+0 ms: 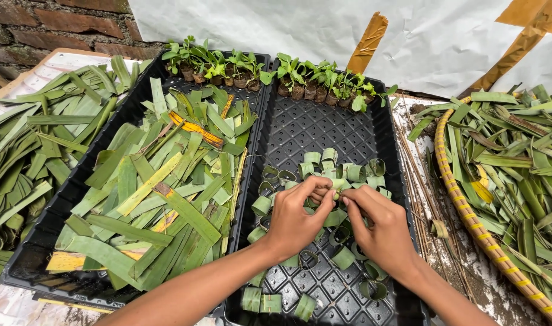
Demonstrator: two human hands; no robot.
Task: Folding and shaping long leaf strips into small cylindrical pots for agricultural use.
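Leaf rings [324, 175], small rolled bands of green leaf, lie scattered in the black tray [324, 130] under our hands, most of them just beyond and around our fingers, a few nearer our wrists. To the left of our fingers, a second black tray [31, 256] holds a heap of flat leaf strips [161, 187]. Far beyond our fingers, along the back edge of both trays, stands a row of seedlings [276, 75] in little leaf pots. To the right of our fingers, a woven basket [463, 205] holds more cut leaves.

Both our forearms reach in from the lower edge and meet over the right tray. Our left hand [294, 220] is curled, thumb and forefinger pinched narrow. Our right hand [381, 229] faces it, fingers [350, 197] bent inward. The fingertips of both hands close together on one small green ring [335, 194], held between them above the tray.
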